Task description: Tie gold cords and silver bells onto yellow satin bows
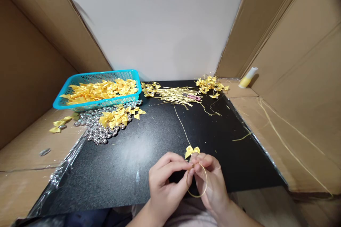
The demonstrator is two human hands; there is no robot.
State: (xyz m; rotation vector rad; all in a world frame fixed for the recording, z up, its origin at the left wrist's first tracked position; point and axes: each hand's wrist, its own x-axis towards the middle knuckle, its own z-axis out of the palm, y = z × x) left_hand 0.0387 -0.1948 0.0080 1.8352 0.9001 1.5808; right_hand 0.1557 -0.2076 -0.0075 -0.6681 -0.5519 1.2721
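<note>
My left hand (166, 179) and my right hand (213, 181) meet above the front of the black table, fingertips pinched together. Between them they grip a thin gold cord (197, 197), which hangs in a round loop below the fingers. Just beyond the right fingertips shows a small yellow satin bow (192, 151); whether it is fastened to the cord I cannot tell. A thin strand (182, 123) runs from near this bow back toward a pile of cut gold cords (174, 95). The fingers hide the point where the cord ends meet.
A turquoise basket (97, 106) of yellow bows stands back left, with silver beads (97, 133) and loose bows (114, 117) before it. Bows with cord loops (209, 84) lie back right, near a pink clip (194, 97) and a yellow-white thread cone (247, 78). Cardboard walls enclose both sides.
</note>
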